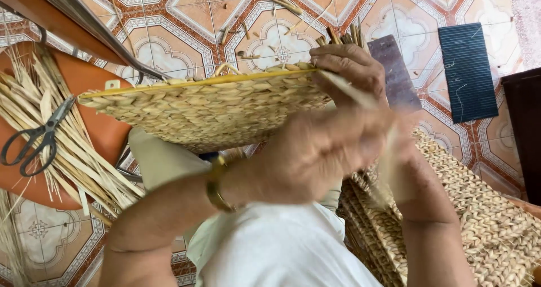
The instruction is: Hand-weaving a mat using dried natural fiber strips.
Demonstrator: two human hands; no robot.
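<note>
Up close, right hand (352,67) fingers clamped on woven mat (208,107) edge, left hand (315,152) blurred, grip unclear.

This looks like a home craft workspace set up on the floor, not a factory or shop. The floor (186,11) is laid with patterned red, white and grey tiles and littered with snipped bits of dry straw across the top of the frame. At left, a bundle of flat straw strips (67,146) and 1 pair of scissors (34,138) lie on an orange seat (96,123), a stack of finished woven mats (479,208) fills the lower right, and a half-woven straw panel (208,107) sits in the centre.
</note>
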